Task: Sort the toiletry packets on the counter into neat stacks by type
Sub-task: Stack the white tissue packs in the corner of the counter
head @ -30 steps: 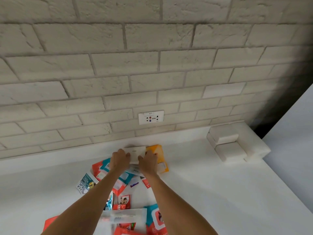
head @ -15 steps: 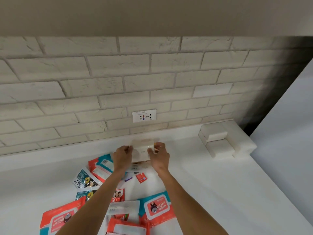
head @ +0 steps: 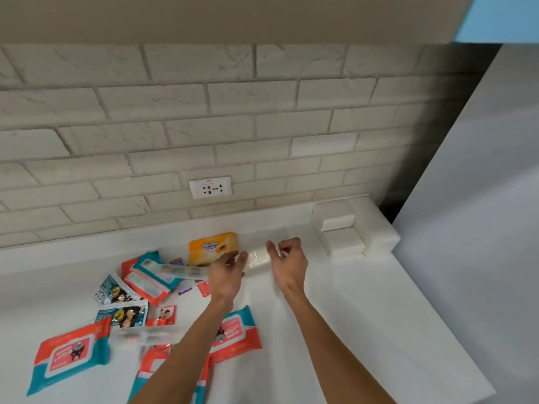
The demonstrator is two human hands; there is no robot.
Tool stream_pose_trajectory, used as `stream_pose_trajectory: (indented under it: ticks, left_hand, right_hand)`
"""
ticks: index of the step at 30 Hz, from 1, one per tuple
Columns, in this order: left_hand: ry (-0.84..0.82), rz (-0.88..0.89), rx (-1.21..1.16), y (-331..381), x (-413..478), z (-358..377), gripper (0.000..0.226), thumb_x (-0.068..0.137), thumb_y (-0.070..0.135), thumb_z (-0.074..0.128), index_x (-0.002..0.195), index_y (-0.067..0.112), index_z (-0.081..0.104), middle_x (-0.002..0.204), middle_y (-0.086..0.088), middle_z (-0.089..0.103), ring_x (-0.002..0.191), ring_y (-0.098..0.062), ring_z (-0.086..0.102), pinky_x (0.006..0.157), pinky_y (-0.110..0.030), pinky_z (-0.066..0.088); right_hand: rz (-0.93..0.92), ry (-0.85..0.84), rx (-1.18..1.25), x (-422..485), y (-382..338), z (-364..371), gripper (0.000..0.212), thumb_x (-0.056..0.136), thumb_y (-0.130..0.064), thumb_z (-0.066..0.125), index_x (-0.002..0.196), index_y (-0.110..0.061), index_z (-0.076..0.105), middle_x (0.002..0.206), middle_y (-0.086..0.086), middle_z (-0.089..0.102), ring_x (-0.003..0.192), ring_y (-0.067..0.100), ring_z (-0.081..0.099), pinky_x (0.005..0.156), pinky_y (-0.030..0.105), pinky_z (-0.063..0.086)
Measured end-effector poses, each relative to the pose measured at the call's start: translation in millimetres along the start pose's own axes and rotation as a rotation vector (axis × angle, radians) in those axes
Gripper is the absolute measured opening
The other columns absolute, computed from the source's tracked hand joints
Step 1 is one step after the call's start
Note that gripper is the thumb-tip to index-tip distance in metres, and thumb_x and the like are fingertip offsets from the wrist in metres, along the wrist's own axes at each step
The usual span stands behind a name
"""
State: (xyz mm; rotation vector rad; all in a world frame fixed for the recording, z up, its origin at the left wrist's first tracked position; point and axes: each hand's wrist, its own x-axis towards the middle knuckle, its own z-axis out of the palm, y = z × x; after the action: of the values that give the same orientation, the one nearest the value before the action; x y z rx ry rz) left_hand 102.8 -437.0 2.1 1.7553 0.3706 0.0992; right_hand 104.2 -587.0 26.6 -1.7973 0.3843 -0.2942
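Note:
A white soft packet [head: 258, 258] lies low over the white counter [head: 364, 316], held at its two ends by my left hand [head: 230, 269] and my right hand [head: 288, 258]. Just behind my left hand stands an orange "Tender Love" packet [head: 213, 247]. To the left lies a loose heap: red-and-teal wipes packs [head: 70, 351] [head: 236, 330] [head: 151, 275], dark-printed sachets [head: 113, 293] [head: 122, 314], a small red sachet [head: 167, 313] and long clear packets [head: 183, 271] [head: 145, 335]. My forearms hide parts of the nearest packs.
Stacked white packets [head: 335, 220] [head: 342, 242] and a long white block [head: 376, 228] sit in the counter's back right corner. A wall outlet [head: 210, 187] is set in the brick backsplash. The counter ends at a right edge beside a grey surface [head: 466, 228].
Both hands have carried the white packet from above the heap to the right and down toward the counter. The orange packet is uncovered again. The camera has tilted down and shifted.

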Motion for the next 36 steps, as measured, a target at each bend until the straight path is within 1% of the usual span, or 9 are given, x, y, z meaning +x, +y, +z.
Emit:
stream_pose_trajectory:
  ticks: [4, 9, 15, 20, 23, 26, 28, 31, 36]
  left_hand:
    - [0.035, -0.063, -0.106, 15, -26, 47, 0.054, 0.092, 0.047, 0.070, 0.130, 0.008, 0.066, 0.115, -0.003, 0.072, 0.094, -0.017, 0.071, 0.078, -0.032, 0.064]
    - [0.009, -0.137, -0.164, 24, -41, 102, 0.049, 0.093, 0.033, 0.072, 0.136, 0.010, 0.062, 0.101, 0.008, 0.073, 0.095, -0.014, 0.070, 0.098, -0.042, 0.057]
    - [-0.027, -0.140, -0.191, 38, -51, 165, 0.050, 0.090, 0.024, 0.075, 0.137, 0.013, 0.060, 0.115, -0.004, 0.072, 0.110, -0.021, 0.068, 0.103, -0.036, 0.052]
    - [-0.072, -0.096, -0.161, 44, -46, 207, 0.052, 0.088, 0.028, 0.077, 0.137, 0.018, 0.061, 0.128, 0.009, 0.067, 0.121, -0.011, 0.061, 0.110, -0.036, 0.047]
    - [-0.093, -0.078, -0.150, 48, -43, 228, 0.055, 0.087, 0.031, 0.079, 0.137, 0.019, 0.061, 0.127, 0.012, 0.067, 0.118, -0.009, 0.063, 0.108, -0.036, 0.049]
    - [-0.103, -0.068, -0.159, 56, -43, 247, 0.057, 0.086, 0.022, 0.081, 0.138, 0.019, 0.059, 0.119, 0.012, 0.069, 0.106, -0.003, 0.066, 0.092, -0.025, 0.054]
    - [-0.111, -0.055, -0.161, 58, -42, 257, 0.059, 0.083, 0.017, 0.083, 0.137, 0.019, 0.059, 0.113, 0.014, 0.070, 0.101, 0.001, 0.067, 0.085, -0.020, 0.053]
    - [-0.110, -0.053, -0.155, 56, -38, 268, 0.066, 0.079, 0.013, 0.086, 0.139, 0.020, 0.058, 0.115, 0.012, 0.071, 0.106, -0.005, 0.069, 0.092, -0.026, 0.056]
    - [-0.101, -0.048, -0.079, 52, -26, 280, 0.078, 0.076, 0.009, 0.088, 0.145, 0.018, 0.052, 0.119, 0.008, 0.070, 0.108, -0.006, 0.067, 0.091, -0.024, 0.054]
  right_hand:
    - [0.028, -0.019, 0.018, 9, 11, -51, 0.027, 0.092, -0.032, 0.075, 0.099, -0.017, 0.054, 0.094, -0.005, 0.066, 0.086, 0.007, 0.065, 0.067, 0.007, 0.046]
    - [0.082, -0.050, 0.046, 23, 29, -106, 0.022, 0.089, -0.028, 0.070, 0.098, -0.023, 0.050, 0.107, -0.016, 0.067, 0.089, 0.008, 0.068, 0.077, 0.026, 0.054]
    - [0.054, -0.077, 0.048, 56, 46, -163, 0.025, 0.089, -0.020, 0.069, 0.105, -0.025, 0.050, 0.106, -0.015, 0.068, 0.086, 0.003, 0.068, 0.068, 0.016, 0.052]
    - [-0.013, -0.127, -0.025, 95, 62, -196, 0.033, 0.091, -0.020, 0.069, 0.118, -0.033, 0.055, 0.115, -0.011, 0.068, 0.108, 0.003, 0.066, 0.092, 0.022, 0.054]
    - [-0.099, -0.171, -0.121, 118, 62, -213, 0.036, 0.094, -0.016, 0.067, 0.126, -0.030, 0.061, 0.121, -0.010, 0.067, 0.114, 0.004, 0.063, 0.101, 0.024, 0.052]
    - [-0.166, -0.219, -0.237, 141, 59, -226, 0.037, 0.094, -0.011, 0.067, 0.128, -0.024, 0.066, 0.126, -0.009, 0.067, 0.117, 0.006, 0.061, 0.103, 0.020, 0.051]
    - [-0.193, -0.239, -0.313, 155, 60, -228, 0.037, 0.094, -0.010, 0.068, 0.129, -0.023, 0.066, 0.127, -0.008, 0.067, 0.116, 0.008, 0.062, 0.096, 0.007, 0.046]
    - [-0.207, -0.258, -0.380, 170, 63, -226, 0.038, 0.095, -0.009, 0.067, 0.131, -0.021, 0.064, 0.131, -0.006, 0.066, 0.110, 0.004, 0.060, 0.083, -0.009, 0.034]
    - [-0.249, -0.285, -0.464, 184, 71, -220, 0.041, 0.097, -0.015, 0.065, 0.137, -0.020, 0.059, 0.139, -0.001, 0.060, 0.116, 0.011, 0.061, 0.099, 0.008, 0.038]
